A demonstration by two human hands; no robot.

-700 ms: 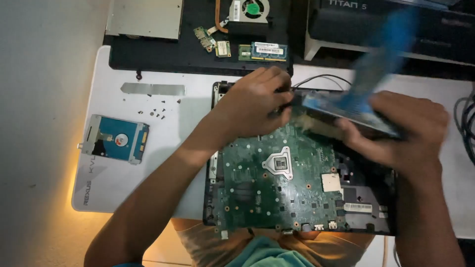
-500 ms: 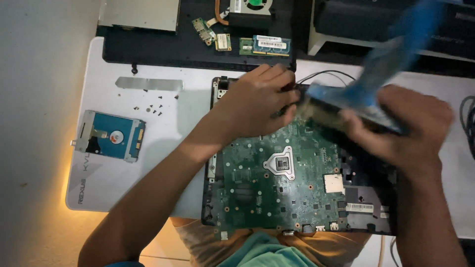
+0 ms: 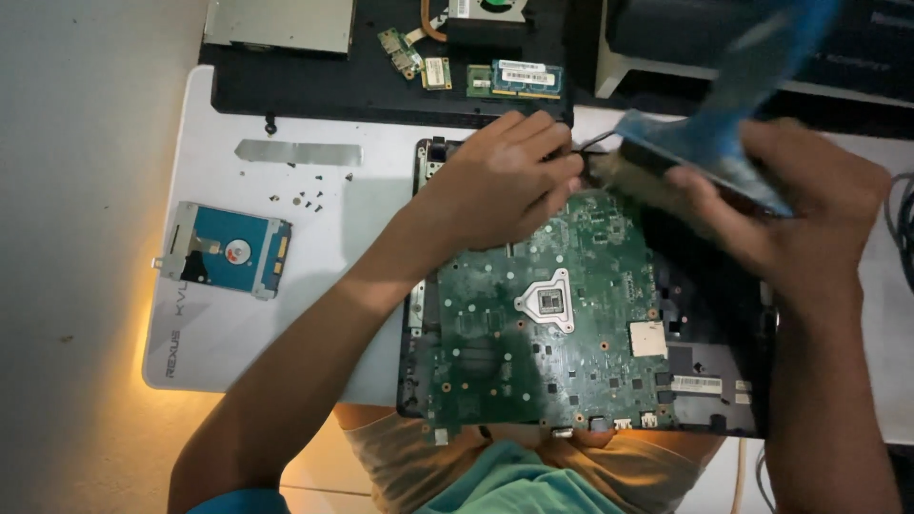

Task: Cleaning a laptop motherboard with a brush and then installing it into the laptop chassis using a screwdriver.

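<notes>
A green laptop motherboard [image 3: 552,314] lies in a dark laptop base [image 3: 724,362] on a white mat [image 3: 286,314]. My left hand [image 3: 500,181] rests palm down on the board's far left corner, fingers pressing near black cables. My right hand [image 3: 790,209] grips a blue-handled brush [image 3: 733,124], blurred by motion, its bristles over the board's far edge beside my left fingertips.
A bare hard drive [image 3: 224,249] lies on the mat's left side, with several loose screws [image 3: 305,195] and a metal strip [image 3: 297,152] behind it. Further back are a dark tray with memory sticks [image 3: 519,78], small cards, a cooling fan and a silver optical drive [image 3: 278,24].
The brush in my right hand has shifted slightly left along the board's far edge. My left hand stays pressed on the board.
</notes>
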